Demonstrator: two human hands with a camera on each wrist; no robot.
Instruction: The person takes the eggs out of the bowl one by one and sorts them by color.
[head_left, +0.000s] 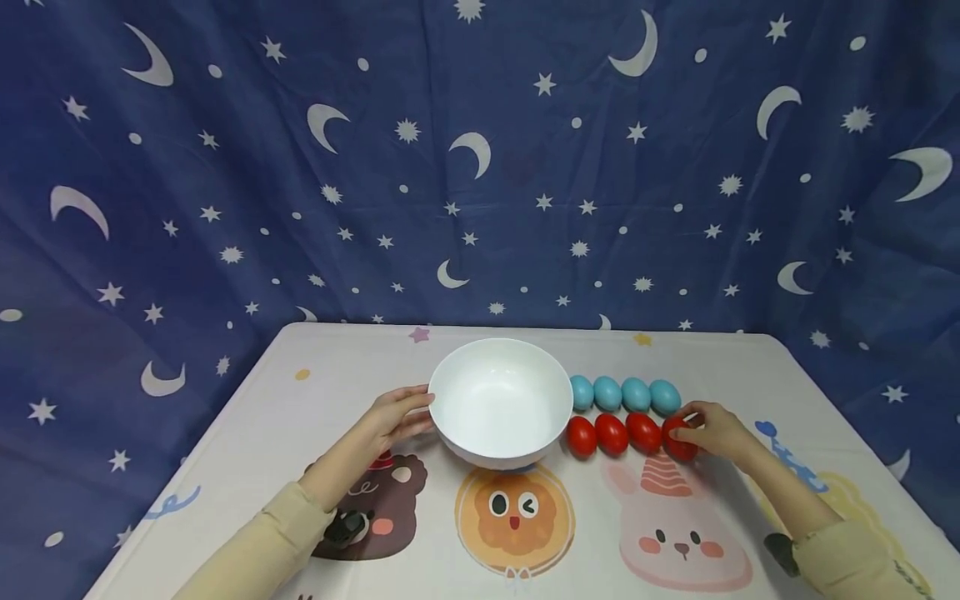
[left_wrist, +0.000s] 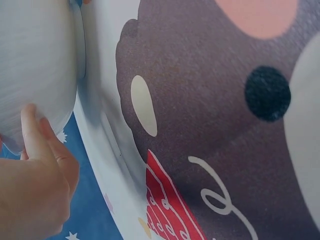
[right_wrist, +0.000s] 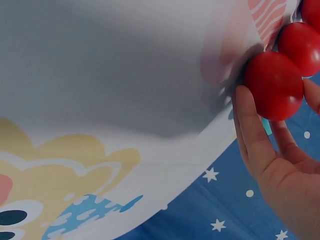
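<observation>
A deep white bowl (head_left: 501, 400) stands at the middle of the table. My left hand (head_left: 397, 412) holds its left side, with a fingertip at the rim; in the left wrist view, fingers (left_wrist: 34, 132) lie against the outer wall. To the right of the bowl, my right hand (head_left: 712, 429) grips the rightmost red egg (head_left: 678, 440) in a row of several. In the right wrist view, that red egg (right_wrist: 274, 86) sits between the fingers and the thumb, close to the neighbouring red egg (right_wrist: 300, 47).
Behind the red row runs a row of several light blue eggs (head_left: 636, 394), beginning right beside the bowl. The white table (head_left: 360, 354) carries printed cartoon animals. A dark blue curtain (head_left: 517, 167) with moons and stars hangs behind the table's far edge.
</observation>
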